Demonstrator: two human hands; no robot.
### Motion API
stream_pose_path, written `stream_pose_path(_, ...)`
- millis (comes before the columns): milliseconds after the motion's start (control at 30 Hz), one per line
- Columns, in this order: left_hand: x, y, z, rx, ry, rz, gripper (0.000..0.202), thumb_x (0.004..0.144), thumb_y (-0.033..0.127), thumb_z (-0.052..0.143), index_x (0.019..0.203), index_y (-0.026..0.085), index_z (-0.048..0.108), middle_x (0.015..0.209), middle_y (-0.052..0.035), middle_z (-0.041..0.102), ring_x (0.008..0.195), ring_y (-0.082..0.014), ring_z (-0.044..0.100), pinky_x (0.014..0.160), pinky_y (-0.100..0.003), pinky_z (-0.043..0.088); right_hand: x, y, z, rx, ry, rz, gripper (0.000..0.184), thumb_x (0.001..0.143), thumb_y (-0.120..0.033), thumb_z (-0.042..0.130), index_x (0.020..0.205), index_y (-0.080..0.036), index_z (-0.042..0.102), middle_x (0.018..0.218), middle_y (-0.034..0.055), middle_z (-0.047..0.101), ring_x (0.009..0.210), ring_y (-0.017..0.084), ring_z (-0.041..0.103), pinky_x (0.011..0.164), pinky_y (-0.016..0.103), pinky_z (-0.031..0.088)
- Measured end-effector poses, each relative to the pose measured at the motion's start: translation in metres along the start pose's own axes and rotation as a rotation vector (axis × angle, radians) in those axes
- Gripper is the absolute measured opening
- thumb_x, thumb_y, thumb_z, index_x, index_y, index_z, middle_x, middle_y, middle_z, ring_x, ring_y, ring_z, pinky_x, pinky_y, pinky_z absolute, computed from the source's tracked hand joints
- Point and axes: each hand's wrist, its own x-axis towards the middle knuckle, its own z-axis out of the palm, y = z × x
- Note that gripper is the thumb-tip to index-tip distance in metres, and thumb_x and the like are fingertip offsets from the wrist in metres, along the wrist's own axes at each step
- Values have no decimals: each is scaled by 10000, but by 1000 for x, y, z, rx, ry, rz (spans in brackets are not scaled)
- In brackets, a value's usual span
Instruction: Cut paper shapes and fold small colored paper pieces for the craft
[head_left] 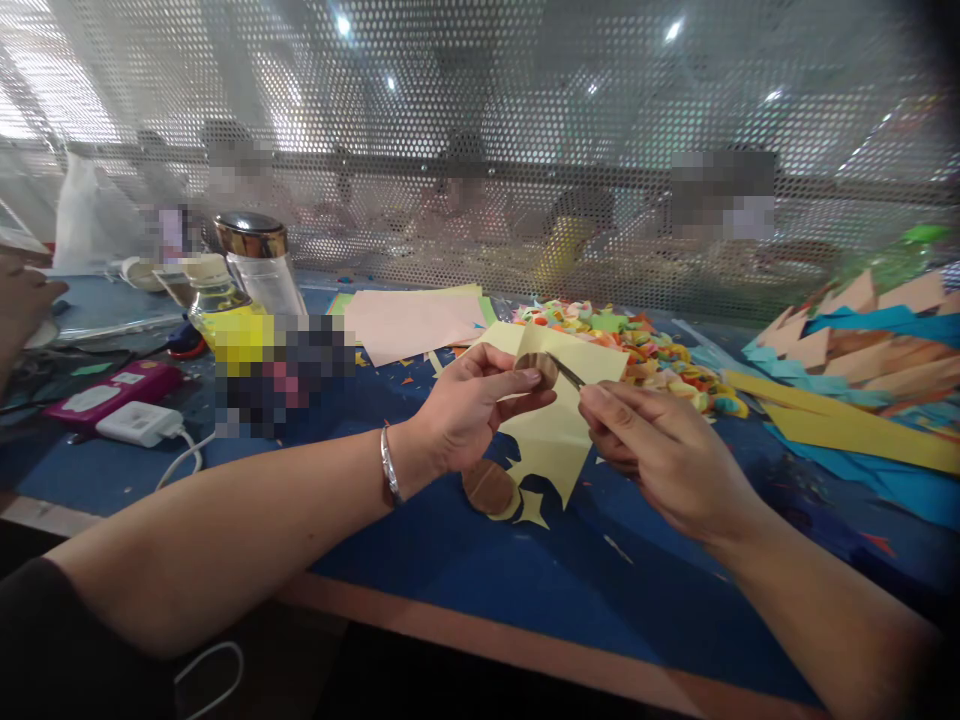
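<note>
Between its thumb and fingers, my left hand (pixel 480 400) pinches a round brown wood-grain disc (pixel 531 368) against a sheet of pale yellow paper (pixel 581 360). My right hand (pixel 652 440) is closed on small scissors (pixel 568 371). Their dark blades meet the disc's right edge at the paper; the handles are hidden in my fingers. Round pieces are cut out of the sheet's lower part, which hangs down over the blue table. Below my left hand lies a second brown disc (pixel 489 487), beside a pale yellow scrap (pixel 532 510).
Behind the sheet lies a heap of colourful paper pieces (pixel 667 360). Pink paper (pixel 412 320) lies at the back. Folded paper stacks (pixel 862 340) are on the right. A glass flask (pixel 259 265), bottle and purple power strip (pixel 112 390) stand left, near another person's hand (pixel 26 305).
</note>
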Motion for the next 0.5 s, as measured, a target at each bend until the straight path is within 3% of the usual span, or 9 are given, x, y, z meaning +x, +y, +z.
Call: stream_pose_path(500,1,5,-4,132,-36,-11,310,728,139,882,786,169,579,864,-14,742,851,-131,690,876,-330,513,0,3,-6,-77,29,26,607,856,-783,663,669,-236,478,540,-72,281,467,88,218,416,278,131)
